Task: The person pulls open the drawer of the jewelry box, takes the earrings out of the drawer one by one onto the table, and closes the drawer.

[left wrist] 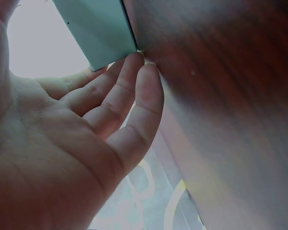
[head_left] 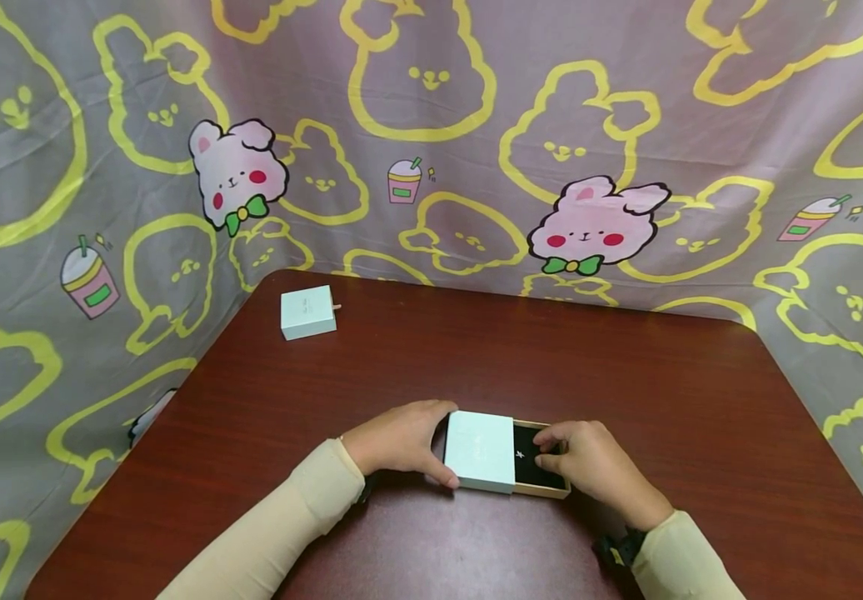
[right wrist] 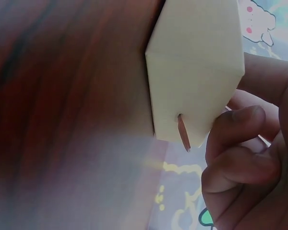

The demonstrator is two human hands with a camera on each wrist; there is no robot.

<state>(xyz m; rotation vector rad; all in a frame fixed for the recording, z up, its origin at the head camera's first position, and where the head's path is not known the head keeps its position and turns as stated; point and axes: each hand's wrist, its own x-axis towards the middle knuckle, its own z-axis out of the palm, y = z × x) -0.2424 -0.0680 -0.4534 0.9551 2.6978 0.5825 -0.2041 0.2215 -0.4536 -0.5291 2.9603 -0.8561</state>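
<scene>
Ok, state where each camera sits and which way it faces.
Head: on the head, facing forward and down at the table and partly open box; left hand, right hand and both forearms show.
Left wrist: on that wrist, facing the box's pale side and the table; palm and fingers show.
Right wrist: on that wrist, facing the drawer and its ribbon tab; curled fingers show.
Shared: head and right wrist views both show the drawer.
</scene>
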